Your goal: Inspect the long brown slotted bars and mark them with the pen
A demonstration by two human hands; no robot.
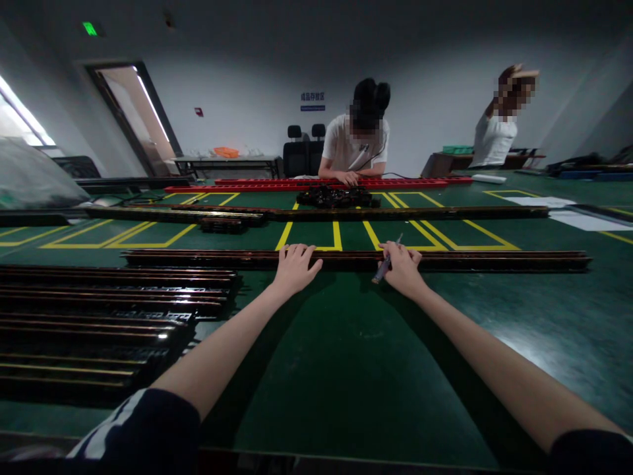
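A long black rail (346, 261) with thin coppery lines lies crosswise on the green table in front of me. My left hand (295, 269) rests over it, fingers bent across the far edge and thumb apart on the near side. Farther right on the same rail is my right hand (403, 269), its fingers closed round a slim grey tool (382, 270) with a thin pointed tip. That tip points up and away from me; the tool's exact kind does not show. The right fingertips also reach the rail's far edge.
Stacks of black rails (99, 290) lie at the left. Beyond my rail are another long dark rail (420, 213), a black pile (336, 196) and a red rail (420, 183). A person (356, 145) leans on the far side; another person (496, 138) stands at right. White papers (588, 220) lie right.
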